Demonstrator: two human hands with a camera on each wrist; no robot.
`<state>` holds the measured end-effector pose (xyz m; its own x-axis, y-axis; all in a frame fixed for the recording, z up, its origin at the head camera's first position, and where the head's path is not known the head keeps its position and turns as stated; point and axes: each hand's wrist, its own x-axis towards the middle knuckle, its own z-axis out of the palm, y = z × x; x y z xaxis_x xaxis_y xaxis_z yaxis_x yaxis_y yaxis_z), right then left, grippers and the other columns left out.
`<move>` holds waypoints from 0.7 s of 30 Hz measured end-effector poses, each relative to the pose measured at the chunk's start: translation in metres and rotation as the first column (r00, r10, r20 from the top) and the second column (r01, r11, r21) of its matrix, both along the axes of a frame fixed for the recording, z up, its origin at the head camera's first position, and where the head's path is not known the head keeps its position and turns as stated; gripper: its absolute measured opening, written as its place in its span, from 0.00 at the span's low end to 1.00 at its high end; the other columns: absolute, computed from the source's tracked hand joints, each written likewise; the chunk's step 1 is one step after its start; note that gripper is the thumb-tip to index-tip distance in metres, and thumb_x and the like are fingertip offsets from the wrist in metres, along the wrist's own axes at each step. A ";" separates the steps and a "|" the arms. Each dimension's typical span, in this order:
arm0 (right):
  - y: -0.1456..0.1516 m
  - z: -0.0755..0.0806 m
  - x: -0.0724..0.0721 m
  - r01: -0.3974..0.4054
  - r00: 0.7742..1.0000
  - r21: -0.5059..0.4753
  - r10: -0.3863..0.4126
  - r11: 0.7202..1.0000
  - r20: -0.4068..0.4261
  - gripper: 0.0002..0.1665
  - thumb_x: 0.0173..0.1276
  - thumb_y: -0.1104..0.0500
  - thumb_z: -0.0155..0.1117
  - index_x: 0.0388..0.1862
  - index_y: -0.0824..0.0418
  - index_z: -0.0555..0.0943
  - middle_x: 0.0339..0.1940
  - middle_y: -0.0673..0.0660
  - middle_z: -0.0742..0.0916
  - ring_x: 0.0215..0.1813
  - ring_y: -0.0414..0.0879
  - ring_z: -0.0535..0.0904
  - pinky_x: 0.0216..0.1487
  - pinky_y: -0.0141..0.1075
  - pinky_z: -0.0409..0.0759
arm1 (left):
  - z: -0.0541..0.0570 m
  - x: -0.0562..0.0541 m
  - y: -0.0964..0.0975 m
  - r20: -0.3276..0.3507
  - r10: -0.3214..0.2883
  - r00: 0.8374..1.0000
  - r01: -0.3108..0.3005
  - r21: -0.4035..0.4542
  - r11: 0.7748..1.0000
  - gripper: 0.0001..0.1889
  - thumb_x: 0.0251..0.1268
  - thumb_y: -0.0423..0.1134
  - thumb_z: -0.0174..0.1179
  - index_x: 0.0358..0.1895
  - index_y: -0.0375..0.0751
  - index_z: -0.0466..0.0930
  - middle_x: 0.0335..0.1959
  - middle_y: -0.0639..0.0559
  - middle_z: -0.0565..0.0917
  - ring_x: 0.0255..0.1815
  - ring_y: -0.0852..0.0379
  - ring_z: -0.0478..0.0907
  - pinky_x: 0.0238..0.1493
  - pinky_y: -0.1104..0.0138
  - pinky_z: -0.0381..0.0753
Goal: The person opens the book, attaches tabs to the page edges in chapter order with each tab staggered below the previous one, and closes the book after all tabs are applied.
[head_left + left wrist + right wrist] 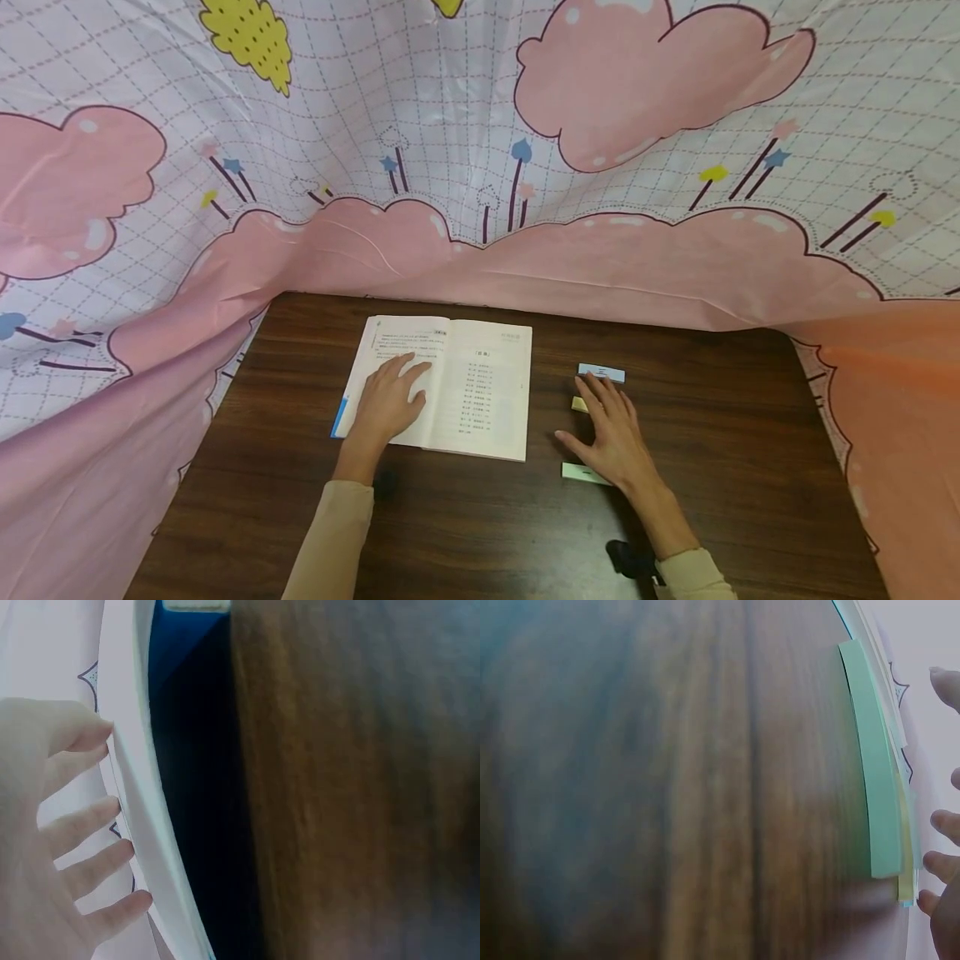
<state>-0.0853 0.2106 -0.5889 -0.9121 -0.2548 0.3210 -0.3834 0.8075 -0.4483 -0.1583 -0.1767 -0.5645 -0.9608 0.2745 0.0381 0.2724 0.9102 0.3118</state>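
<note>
An open book (510,400) lies on the table, printed text on both pages. My left hand (390,396) is over its left page, fingers spread and loosely extended; the left wrist view shows the fingertips right at the book's edge (139,765). To the right of the book are three small strip-shaped sticky-note pads: blue (613,374), yellow (578,405) and green (581,472). Above them hovers my right hand (611,433), its fingers relaxed and apart, holding nothing. It partly hides all three pads. In the right wrist view, the green pad (874,765) stands out nearest.
The dark wooden table (720,433) is enclosed by a patterned cloth (637,258) at the back and both sides. A black device (630,560) sits by the right wrist. Part of the book's blue cover (340,417) shows at its lower left.
</note>
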 end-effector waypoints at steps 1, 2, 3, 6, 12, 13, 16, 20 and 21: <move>-0.001 0.001 0.000 -0.003 1.000 -0.002 0.003 1.000 0.001 0.55 0.58 0.37 0.71 0.78 0.59 0.62 0.76 0.64 0.66 0.76 0.67 0.57 0.67 0.70 0.54 | 0.000 -0.001 0.001 0.000 0.005 1.000 -0.005 0.001 1.000 0.25 0.66 0.44 0.62 0.67 0.53 0.75 0.72 0.44 0.68 0.73 0.40 0.62 0.66 0.41 0.64; -0.001 0.001 0.000 -0.005 1.000 -0.002 0.005 1.000 0.003 0.55 0.58 0.37 0.71 0.78 0.59 0.62 0.76 0.64 0.66 0.76 0.67 0.57 0.67 0.70 0.54 | 0.000 -0.003 0.002 -0.001 0.011 1.000 -0.011 0.001 1.000 0.25 0.66 0.45 0.61 0.67 0.53 0.75 0.72 0.43 0.68 0.73 0.40 0.62 0.66 0.41 0.64; -0.002 0.001 -0.001 -0.005 1.000 -0.003 0.005 1.000 0.006 0.55 0.58 0.37 0.71 0.78 0.59 0.61 0.76 0.64 0.66 0.76 0.67 0.57 0.68 0.69 0.53 | 0.001 -0.004 0.003 -0.002 0.018 1.000 -0.018 0.004 1.000 0.25 0.66 0.45 0.62 0.67 0.53 0.75 0.71 0.43 0.69 0.72 0.40 0.62 0.66 0.42 0.64; -0.003 0.002 -0.001 -0.006 1.000 -0.004 0.006 1.000 0.012 0.55 0.58 0.37 0.71 0.78 0.58 0.61 0.76 0.64 0.66 0.76 0.67 0.56 0.68 0.70 0.53 | 0.003 -0.007 0.007 -0.008 0.033 0.999 -0.033 0.014 0.999 0.25 0.65 0.44 0.62 0.66 0.51 0.76 0.71 0.43 0.69 0.72 0.41 0.62 0.67 0.43 0.64; -0.003 0.002 -0.001 -0.002 1.000 -0.003 0.002 1.000 0.009 0.55 0.58 0.37 0.72 0.77 0.59 0.62 0.76 0.64 0.66 0.76 0.68 0.57 0.67 0.70 0.53 | 0.010 -0.010 0.019 -0.052 0.016 0.999 -0.013 0.054 0.998 0.24 0.62 0.40 0.66 0.63 0.47 0.79 0.71 0.43 0.68 0.72 0.41 0.61 0.67 0.45 0.64; -0.003 0.002 -0.001 -0.003 1.000 -0.003 0.003 1.000 0.010 0.55 0.58 0.37 0.71 0.77 0.59 0.62 0.76 0.64 0.67 0.76 0.68 0.57 0.67 0.70 0.53 | 0.011 -0.010 0.020 -0.059 0.014 0.998 -0.011 0.057 0.998 0.24 0.62 0.40 0.66 0.63 0.47 0.79 0.71 0.44 0.69 0.72 0.41 0.61 0.67 0.46 0.64; -0.004 0.002 -0.001 -0.009 1.000 -0.003 0.009 1.000 0.012 0.55 0.59 0.36 0.71 0.78 0.58 0.61 0.76 0.64 0.67 0.76 0.68 0.57 0.68 0.70 0.53 | 0.011 -0.010 0.024 -0.074 0.016 0.997 -0.012 0.063 0.998 0.23 0.62 0.39 0.66 0.62 0.47 0.80 0.71 0.45 0.69 0.72 0.42 0.61 0.66 0.47 0.65; -0.003 0.002 0.000 -0.007 1.000 -0.006 0.007 1.000 0.013 0.55 0.59 0.35 0.70 0.78 0.58 0.61 0.76 0.64 0.66 0.76 0.68 0.57 0.67 0.70 0.53 | 0.010 -0.011 0.029 -0.104 0.006 0.995 0.001 0.074 0.997 0.22 0.61 0.39 0.66 0.60 0.47 0.82 0.69 0.45 0.71 0.71 0.43 0.63 0.65 0.49 0.66; -0.002 0.002 0.000 -0.004 1.000 -0.006 0.004 1.000 0.014 0.55 0.59 0.35 0.70 0.78 0.58 0.61 0.76 0.64 0.66 0.76 0.68 0.56 0.67 0.70 0.53 | 0.010 -0.012 0.030 -0.109 0.002 0.994 0.006 0.079 0.997 0.22 0.61 0.38 0.66 0.60 0.47 0.82 0.69 0.45 0.71 0.71 0.43 0.63 0.65 0.49 0.67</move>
